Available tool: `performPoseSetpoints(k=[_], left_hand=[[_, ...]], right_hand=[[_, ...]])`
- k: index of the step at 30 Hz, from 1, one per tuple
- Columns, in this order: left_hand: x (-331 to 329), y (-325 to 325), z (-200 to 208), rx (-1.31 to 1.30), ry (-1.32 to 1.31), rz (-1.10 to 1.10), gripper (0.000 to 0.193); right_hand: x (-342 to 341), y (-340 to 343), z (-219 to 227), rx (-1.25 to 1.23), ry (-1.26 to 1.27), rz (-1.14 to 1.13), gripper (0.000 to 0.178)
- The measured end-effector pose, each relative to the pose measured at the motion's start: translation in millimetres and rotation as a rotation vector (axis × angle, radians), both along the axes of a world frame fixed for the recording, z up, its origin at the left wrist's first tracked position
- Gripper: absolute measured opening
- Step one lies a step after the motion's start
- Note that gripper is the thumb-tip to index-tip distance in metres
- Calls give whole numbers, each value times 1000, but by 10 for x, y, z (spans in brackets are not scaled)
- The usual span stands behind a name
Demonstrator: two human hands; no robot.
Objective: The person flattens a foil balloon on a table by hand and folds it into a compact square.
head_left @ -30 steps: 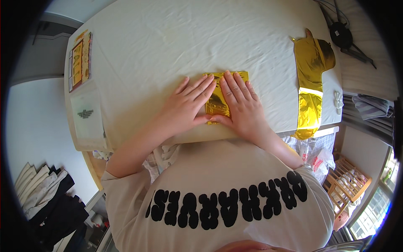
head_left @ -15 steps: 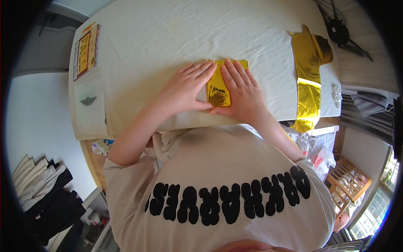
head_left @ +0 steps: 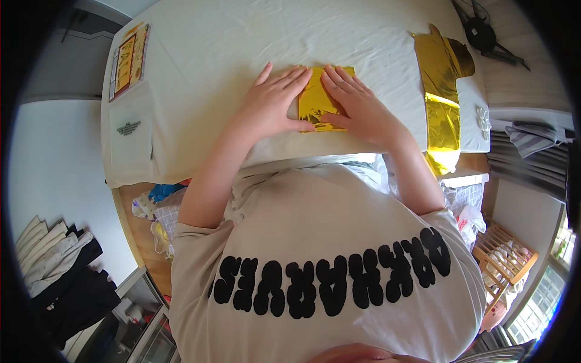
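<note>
A folded rectangle of shiny gold foil (head_left: 313, 100) lies flat on the white-covered table. My left hand (head_left: 266, 103) rests along its left side, fingers stretched out and the thumb touching its lower left part. On its right half lies my right hand (head_left: 363, 109), palm down, fingers extended and the thumb reaching across the lower part. Neither hand is closed round anything. Farther right, a long flat gold foil balloon (head_left: 443, 109), uninflated, runs down to the table's near edge.
At the left of the table (head_left: 200, 48) lie a printed card packet (head_left: 128, 60) and a clear plastic sleeve (head_left: 130, 139). A white coiled cord (head_left: 483, 123) is at the right edge. Beyond the far right corner sits a black device with arms (head_left: 482, 35).
The whole view has shifted, so table and foil appear higher. My right thumb now lies over the foil's lower part instead of at its near edge. My left index-side fingers and thumb are spread wider.
</note>
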State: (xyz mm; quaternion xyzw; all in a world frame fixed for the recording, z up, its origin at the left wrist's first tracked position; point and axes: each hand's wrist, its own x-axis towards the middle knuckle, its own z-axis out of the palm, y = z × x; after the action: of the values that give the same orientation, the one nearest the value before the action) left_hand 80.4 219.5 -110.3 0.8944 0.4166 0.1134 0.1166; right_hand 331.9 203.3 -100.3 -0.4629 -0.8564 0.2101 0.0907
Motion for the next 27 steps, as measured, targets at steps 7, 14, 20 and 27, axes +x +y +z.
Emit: performPoseSetpoints(k=[7, 14, 20, 27], left_hand=[[-16, -10, 12, 69, 59, -24, 112], [-72, 6, 21, 68, 75, -53, 114], [-95, 22, 29, 61, 93, -74, 118], [-84, 13, 99, -41, 24, -61, 121]], right_hand=[[293, 178, 24, -16, -37, 196, 103], [436, 274, 20, -21, -60, 232, 115], [500, 331, 48, -60, -87, 257, 123], [476, 272, 108, -54, -89, 225, 123]])
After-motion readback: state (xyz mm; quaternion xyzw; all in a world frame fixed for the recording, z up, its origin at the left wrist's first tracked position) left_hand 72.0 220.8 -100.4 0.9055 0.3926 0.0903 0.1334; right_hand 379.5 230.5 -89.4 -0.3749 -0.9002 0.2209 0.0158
